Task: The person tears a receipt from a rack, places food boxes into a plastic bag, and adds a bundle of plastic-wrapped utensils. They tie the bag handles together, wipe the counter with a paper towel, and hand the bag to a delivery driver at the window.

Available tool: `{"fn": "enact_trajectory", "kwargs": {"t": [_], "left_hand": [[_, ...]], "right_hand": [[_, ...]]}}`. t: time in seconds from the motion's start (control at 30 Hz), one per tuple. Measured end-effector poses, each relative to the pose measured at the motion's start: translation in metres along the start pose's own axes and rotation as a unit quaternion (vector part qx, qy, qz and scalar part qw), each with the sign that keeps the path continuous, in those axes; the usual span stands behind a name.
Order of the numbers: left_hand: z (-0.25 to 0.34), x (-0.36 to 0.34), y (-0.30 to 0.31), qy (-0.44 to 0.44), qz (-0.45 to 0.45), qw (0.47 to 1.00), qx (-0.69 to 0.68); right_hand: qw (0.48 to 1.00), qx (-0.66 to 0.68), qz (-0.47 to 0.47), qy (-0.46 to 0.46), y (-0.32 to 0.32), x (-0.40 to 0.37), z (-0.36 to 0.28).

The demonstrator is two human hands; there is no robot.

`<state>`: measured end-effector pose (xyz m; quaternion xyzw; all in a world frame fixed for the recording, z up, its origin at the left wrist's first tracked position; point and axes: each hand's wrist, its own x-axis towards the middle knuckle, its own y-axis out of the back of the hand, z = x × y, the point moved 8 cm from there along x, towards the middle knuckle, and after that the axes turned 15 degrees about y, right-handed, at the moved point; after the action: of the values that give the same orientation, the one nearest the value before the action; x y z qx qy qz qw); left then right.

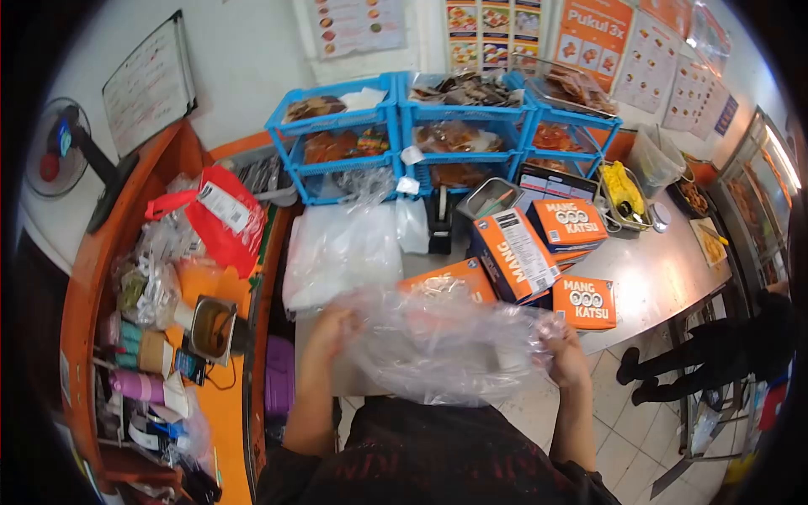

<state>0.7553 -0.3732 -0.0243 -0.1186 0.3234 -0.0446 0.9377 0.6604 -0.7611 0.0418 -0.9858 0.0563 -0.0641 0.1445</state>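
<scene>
A clear plastic bag [438, 353] is stretched between my two hands, just above the front edge of the metal table. My left hand [337, 330] grips its left side and my right hand [562, 347] its right side, both with fingers closed. Behind the bag lies an orange box [459, 282], partly seen through the film. To its right, a box with a white printed label [515, 257] leans at a tilt, beside an orange MANG KATSU box [568, 225]. Another MANG KATSU box [583, 303] is nearest my right hand. A stack of clear bags [343, 257] lies beyond my left hand.
Blue tiered baskets [400, 118] with packets stand along the wall. A tape dispenser [439, 220], a metal container [490, 200] and a tablet [551, 183] sit before them. A red bag [223, 219] rests on the left shelf. At far right stands a person in dark clothes [724, 345].
</scene>
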Motion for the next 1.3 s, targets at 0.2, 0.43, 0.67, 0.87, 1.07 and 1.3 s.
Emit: {"fn": "enact_trajectory", "kwargs": {"t": [0.2, 0.43, 0.67, 0.87, 1.07, 1.3], "left_hand": [[0.058, -0.097, 0.063, -0.072, -0.092, 0.964, 0.239], [0.084, -0.139, -0.046, -0.36, 0.012, 0.792, 0.493], [0.081, -0.11, 0.111, -0.237, 0.243, 0.94, -0.008], [0.045, -0.094, 0.132, -0.193, 0.153, 0.921, -0.3], [0.013, -0.056, 0.142, -0.122, 0.102, 0.944, -0.288], [-0.022, -0.049, 0.123, -0.028, 0.064, 0.968, -0.239]], "right_hand": [[0.972, 0.181, 0.115, -0.098, -0.037, 0.028, -0.024], [0.956, 0.142, -0.212, -0.145, -0.187, 0.075, -0.035], [0.916, -0.258, -0.308, -0.005, -0.179, 0.051, 0.005], [0.811, -0.386, -0.429, -0.094, -0.178, -0.024, 0.168], [0.755, -0.565, -0.32, -0.092, -0.159, -0.028, 0.144], [0.887, -0.304, -0.278, 0.209, -0.297, 0.015, 0.063]]}}
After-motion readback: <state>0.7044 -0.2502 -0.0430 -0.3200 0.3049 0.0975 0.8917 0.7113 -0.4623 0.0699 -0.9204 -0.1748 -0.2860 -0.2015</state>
